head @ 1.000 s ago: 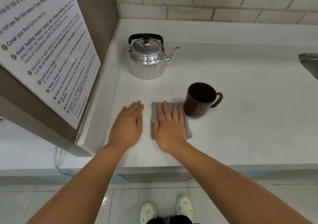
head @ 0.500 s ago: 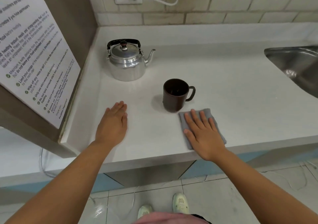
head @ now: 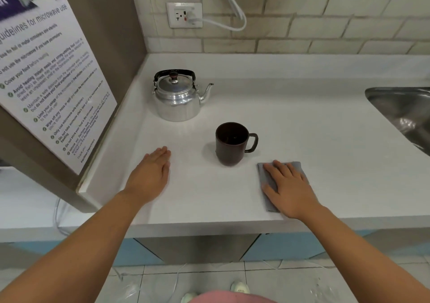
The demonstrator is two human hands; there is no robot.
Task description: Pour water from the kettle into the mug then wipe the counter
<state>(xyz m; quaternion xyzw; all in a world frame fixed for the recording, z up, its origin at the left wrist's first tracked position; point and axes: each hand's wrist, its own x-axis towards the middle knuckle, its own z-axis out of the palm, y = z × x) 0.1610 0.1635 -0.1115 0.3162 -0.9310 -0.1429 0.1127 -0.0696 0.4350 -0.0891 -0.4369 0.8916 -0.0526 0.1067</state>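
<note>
A shiny metal kettle [head: 177,97] with a black handle stands at the back left of the white counter [head: 302,125], spout pointing right. A dark brown mug [head: 230,143] stands in front of it, handle to the right. My right hand [head: 288,187] lies flat, palm down, on a folded grey cloth [head: 265,186] near the counter's front edge, to the right of the mug. The hand covers most of the cloth. My left hand [head: 151,174] rests flat on the bare counter left of the mug, holding nothing.
A brown side panel with a microwave-guideline poster [head: 46,81] borders the counter on the left. A steel sink [head: 404,114] is set in at the right. A wall socket [head: 185,15] with a white cable sits on the tiled wall behind.
My right hand has slid the grey cloth to the right along the front of the counter, from left of the mug to its right. My left hand has stayed flat.
</note>
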